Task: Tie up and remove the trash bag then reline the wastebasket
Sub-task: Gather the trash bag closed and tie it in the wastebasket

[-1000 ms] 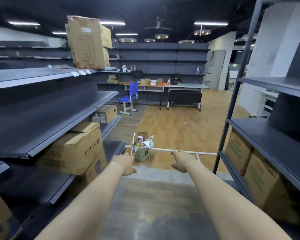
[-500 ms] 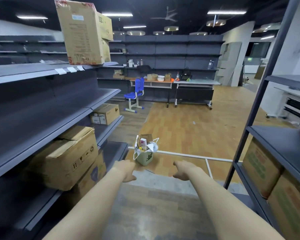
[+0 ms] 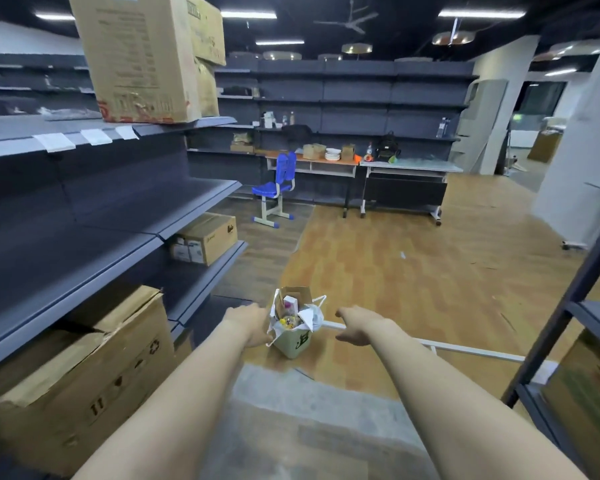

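Two bare arms reach toward a full wastebasket (image 3: 293, 341) on the floor (image 3: 395, 271) of a stockroom aisle.

Dark shelving (image 3: 101, 209) fills the left of the frame, with cardboard boxes (image 3: 84, 368) on its lower and top levels; a second rack (image 3: 568, 317) edges the right. At upper centre, a blue chair (image 3: 274, 188) stands beside a table (image 3: 329, 162) carrying plates and boxes. The small pale wastebasket sits at lower centre, lined with a white trash bag (image 3: 310, 315) stuffed with paper and packaging, its loop handles sticking up. The left hand (image 3: 253, 323) is at the basket's left side, fingers curled downward, seemingly against the bag's edge; whether it grips cannot be told. The right hand (image 3: 355, 323) hangs just right of the basket, fingers loosely spread, holding nothing.
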The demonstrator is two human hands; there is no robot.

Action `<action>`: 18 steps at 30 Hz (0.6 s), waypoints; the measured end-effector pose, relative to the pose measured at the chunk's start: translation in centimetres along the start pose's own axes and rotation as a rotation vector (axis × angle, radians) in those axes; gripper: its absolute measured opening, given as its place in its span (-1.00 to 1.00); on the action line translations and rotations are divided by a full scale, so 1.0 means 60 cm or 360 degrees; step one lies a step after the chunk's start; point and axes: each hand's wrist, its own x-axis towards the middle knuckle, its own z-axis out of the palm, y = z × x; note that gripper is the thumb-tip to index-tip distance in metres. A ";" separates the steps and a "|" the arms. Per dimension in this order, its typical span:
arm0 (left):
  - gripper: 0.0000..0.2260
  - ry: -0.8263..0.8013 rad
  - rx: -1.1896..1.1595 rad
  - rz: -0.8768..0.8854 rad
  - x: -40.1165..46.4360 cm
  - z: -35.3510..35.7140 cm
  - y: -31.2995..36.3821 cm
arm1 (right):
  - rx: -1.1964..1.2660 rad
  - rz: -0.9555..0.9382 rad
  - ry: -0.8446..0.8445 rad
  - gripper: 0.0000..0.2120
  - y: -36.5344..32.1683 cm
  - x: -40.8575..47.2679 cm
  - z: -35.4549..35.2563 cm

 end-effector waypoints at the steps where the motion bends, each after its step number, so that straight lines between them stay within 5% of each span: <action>1: -0.63 -0.0039 -0.0001 -0.0001 0.023 0.008 0.000 | -0.0013 0.0018 -0.0043 -0.49 0.008 0.027 0.004; 7: -0.59 -0.0184 0.0019 -0.0085 0.183 0.003 -0.007 | -0.0090 0.0010 -0.0163 -0.51 0.064 0.196 -0.027; 18: -0.53 -0.0015 -0.0143 -0.0251 0.548 -0.157 0.014 | -0.0231 -0.0138 -0.0049 -0.46 0.185 0.565 -0.235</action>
